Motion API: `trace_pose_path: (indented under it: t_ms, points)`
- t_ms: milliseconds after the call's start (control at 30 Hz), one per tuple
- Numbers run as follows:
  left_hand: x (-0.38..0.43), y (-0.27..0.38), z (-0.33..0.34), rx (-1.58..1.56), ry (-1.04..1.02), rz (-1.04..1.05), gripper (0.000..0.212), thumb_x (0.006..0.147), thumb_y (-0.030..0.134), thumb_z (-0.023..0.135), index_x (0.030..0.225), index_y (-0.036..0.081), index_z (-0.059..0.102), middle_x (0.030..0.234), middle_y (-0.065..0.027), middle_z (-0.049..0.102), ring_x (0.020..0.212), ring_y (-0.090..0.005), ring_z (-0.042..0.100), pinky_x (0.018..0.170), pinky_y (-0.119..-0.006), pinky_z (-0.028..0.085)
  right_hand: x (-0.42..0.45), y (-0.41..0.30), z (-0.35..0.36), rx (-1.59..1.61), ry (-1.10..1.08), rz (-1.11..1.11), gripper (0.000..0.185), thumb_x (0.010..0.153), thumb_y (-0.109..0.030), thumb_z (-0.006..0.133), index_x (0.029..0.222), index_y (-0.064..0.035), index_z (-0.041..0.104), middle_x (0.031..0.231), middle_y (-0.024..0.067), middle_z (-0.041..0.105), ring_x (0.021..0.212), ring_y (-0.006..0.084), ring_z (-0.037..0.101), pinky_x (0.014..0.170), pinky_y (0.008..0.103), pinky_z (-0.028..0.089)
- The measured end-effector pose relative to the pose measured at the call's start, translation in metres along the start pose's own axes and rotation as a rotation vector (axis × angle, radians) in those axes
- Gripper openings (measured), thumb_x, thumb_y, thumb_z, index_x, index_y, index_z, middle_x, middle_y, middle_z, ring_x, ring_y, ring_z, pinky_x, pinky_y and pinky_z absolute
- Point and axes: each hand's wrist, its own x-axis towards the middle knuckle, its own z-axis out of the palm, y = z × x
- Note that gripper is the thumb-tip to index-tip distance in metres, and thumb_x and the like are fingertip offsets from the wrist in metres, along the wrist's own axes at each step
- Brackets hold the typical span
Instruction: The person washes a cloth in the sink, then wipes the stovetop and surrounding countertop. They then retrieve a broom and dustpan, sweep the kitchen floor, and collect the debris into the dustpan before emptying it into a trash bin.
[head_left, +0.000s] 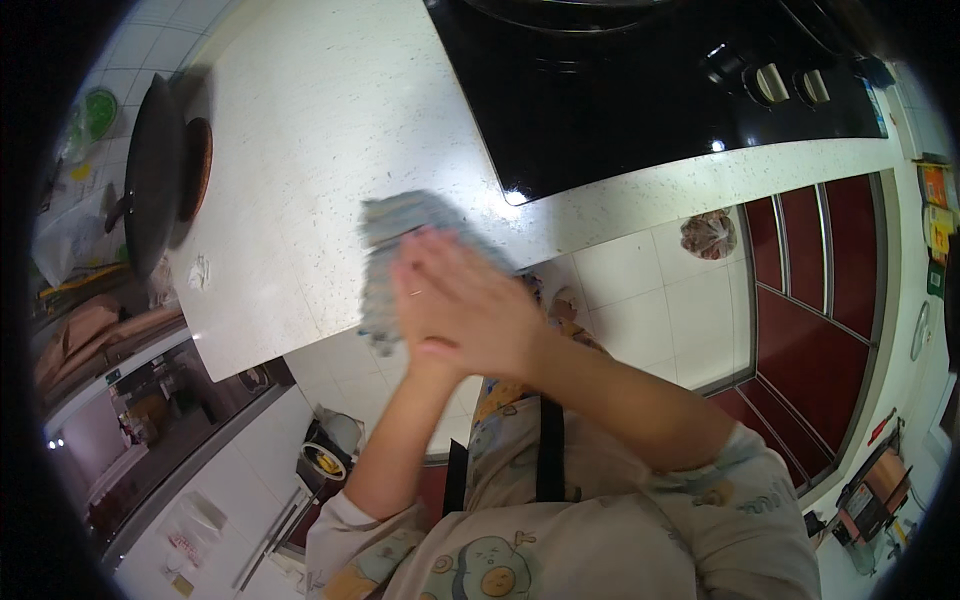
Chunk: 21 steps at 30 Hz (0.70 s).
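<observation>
Blurred by motion, my two hands are pressed against each other over the front edge of a white speckled countertop (300, 165). My right hand (491, 315) covers much of my left hand (410, 300). Beneath or just behind them a grey-blue cloth (405, 214) lies spread on the counter, its lower end hanging past the edge. Whether either hand grips the cloth or only rests above it cannot be made out. To the right of the cloth is the corner of a black glass cooktop (600, 112).
A dark wok (154, 180) stands on its side at the counter's left end, with a brown round object (197, 169) beside it. A crumpled white scrap (199, 272) lies nearby. Dark red cabinets (814, 300) and a bag (708, 234) on the tiled floor are to the right.
</observation>
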Motion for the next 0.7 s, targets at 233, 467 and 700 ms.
trace_pose_path:
  t_ms: [233,467,700]
  points:
    - [0.010,0.018,0.005,-0.083,0.091,0.039,0.046,0.078,0.021,0.043,0.120,0.003,0.040,0.123,-0.0153,0.040,0.118,-0.0338,0.029,0.097,-0.046,0.020,-0.006,0.000,-0.019,-0.051,0.007,0.129,0.074,0.070,-0.040,0.056,0.125,0.0019,0.028,0.132,0.0188,0.023,0.124,0.0319,0.018,0.103,0.0376,0.012]
    - [-0.035,-0.026,-0.006,-0.078,0.067,-0.056,0.044,0.077,0.018,0.044,0.119,0.003,0.042,0.120,-0.0149,0.043,0.117,-0.0332,0.032,0.097,-0.045,0.023,-0.013,-0.015,0.004,0.285,0.124,-0.054,0.053,0.070,-0.024,0.058,0.116,-0.0023,0.042,0.125,0.0163,0.034,0.118,0.0284,0.031,0.098,0.0386,0.026]
    - [0.012,0.034,0.003,-0.298,-0.091,0.341,0.043,0.073,0.011,0.044,0.115,0.003,0.045,0.118,-0.0128,0.046,0.112,-0.0345,0.038,0.094,-0.043,0.026,-0.110,0.026,-0.049,0.195,0.425,0.098,0.027,0.062,-0.001,0.053,0.089,-0.0032,0.055,0.100,0.0109,0.051,0.091,0.0281,0.049,0.082,0.0385,0.038]
